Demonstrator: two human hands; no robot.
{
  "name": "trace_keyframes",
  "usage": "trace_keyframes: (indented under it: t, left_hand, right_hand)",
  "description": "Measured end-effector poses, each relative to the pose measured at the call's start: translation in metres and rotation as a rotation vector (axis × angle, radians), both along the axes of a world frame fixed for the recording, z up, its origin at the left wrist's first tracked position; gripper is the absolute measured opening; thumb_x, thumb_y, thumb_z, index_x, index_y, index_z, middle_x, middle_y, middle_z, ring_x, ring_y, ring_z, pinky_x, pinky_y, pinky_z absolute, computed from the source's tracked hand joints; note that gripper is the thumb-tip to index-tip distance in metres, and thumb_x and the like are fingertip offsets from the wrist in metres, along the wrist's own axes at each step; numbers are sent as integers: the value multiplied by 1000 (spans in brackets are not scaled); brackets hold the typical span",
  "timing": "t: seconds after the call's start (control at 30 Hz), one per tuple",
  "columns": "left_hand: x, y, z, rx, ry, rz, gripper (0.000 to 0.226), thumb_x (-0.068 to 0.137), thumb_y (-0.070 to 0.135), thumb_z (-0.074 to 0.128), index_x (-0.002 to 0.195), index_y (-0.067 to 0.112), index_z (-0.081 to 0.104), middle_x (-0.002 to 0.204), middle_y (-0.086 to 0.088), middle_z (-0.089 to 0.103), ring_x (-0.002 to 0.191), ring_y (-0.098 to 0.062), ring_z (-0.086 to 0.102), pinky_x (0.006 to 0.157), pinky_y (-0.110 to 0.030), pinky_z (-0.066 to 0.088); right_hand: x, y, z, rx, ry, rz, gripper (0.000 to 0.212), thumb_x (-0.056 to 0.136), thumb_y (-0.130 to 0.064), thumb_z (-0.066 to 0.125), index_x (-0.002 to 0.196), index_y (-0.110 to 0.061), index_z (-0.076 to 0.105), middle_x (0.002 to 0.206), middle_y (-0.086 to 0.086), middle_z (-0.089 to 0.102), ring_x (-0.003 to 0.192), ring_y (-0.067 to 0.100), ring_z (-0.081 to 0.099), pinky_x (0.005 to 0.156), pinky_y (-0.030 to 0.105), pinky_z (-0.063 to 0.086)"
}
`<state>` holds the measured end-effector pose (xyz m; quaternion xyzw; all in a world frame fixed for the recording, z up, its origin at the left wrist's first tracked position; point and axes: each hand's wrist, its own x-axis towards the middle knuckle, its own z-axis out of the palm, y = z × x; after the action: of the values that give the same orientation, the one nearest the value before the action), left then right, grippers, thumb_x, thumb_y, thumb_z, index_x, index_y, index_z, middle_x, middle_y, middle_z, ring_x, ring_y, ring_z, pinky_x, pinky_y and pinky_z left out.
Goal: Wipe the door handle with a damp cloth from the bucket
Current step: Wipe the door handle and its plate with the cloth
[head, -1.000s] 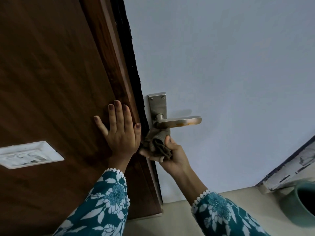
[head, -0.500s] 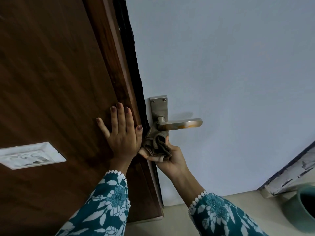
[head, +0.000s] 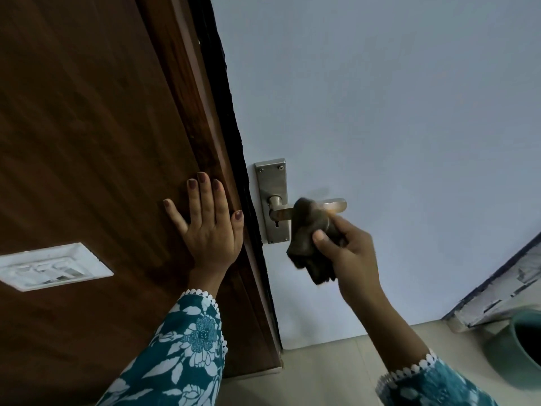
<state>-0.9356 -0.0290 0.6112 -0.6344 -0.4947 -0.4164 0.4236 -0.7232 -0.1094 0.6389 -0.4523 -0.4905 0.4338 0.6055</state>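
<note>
A silver lever door handle (head: 336, 204) on a metal backplate (head: 271, 183) is fixed to the pale blue-grey door (head: 395, 112). My right hand (head: 351, 253) grips a bunched brown cloth (head: 308, 230), which drapes over the middle of the lever and hides that part. My left hand (head: 209, 224) lies flat with fingers spread on the dark wooden frame (head: 117, 142), just left of the door's edge. The rim of a teal bucket (head: 518, 347) shows at the lower right on the floor.
A white switch plate (head: 49, 266) sits on the wooden surface at the left. A worn white-painted ledge (head: 503, 288) runs along the right, above the bucket. Pale floor tiles (head: 328, 373) lie below the door.
My right hand has carried the cloth from under the lever's base, by the backplate, up and to the right onto the lever. The left hand has stayed in place.
</note>
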Motion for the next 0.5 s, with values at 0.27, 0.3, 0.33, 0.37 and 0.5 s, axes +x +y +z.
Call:
trace_keyframes:
  t: [0.27, 0.3, 0.33, 0.37, 0.5]
  left_hand:
    - [0, -1, -1, -10, 3, -12, 60, 101, 35, 25, 152, 11, 3, 161, -1, -10, 148, -20, -1, 114, -53, -6]
    - [0, -1, -1, -9, 2, -16, 60, 101, 34, 26, 152, 11, 3, 161, -1, -10, 148, -20, -1, 114, -53, -6]
    - [0, -1, -1, -8, -1, -21, 60, 101, 34, 26, 152, 12, 3, 161, -1, -9, 148, -19, -1, 114, -53, -6]
    - [1, -1, -1, -5, -6, -27, 60, 100, 34, 26, 152, 12, 4, 161, -1, -9, 148, -19, 0, 115, -53, -6]
    - [2, 0, 0, 16, -11, -22, 59, 101, 34, 26, 152, 12, 5, 161, -1, -7, 148, -19, 1, 115, -53, -5]
  right_hand:
    - [-51, 45, -7, 736, -1153, -196, 44, 93, -4, 28, 110, -4, 69, 113, 12, 70, 112, 28, 61, 98, 41, 47]
    - [-46, 48, -9, 741, -1163, -200, 43, 91, -2, 30, 110, -5, 69, 114, 11, 69, 113, 28, 61, 99, 41, 45]
    - [-39, 50, -12, 737, -1157, -216, 41, 86, 3, 37, 111, -5, 68, 116, 11, 68, 114, 27, 60, 100, 41, 44]
    - [-30, 51, -15, 717, -1143, -242, 42, 81, 7, 44, 113, -5, 67, 118, 10, 67, 116, 27, 59, 99, 42, 44]
    - [4, 55, -10, 540, -1049, -373, 51, 66, 15, 68, 113, -7, 67, 115, 10, 69, 110, 27, 61, 92, 41, 50]
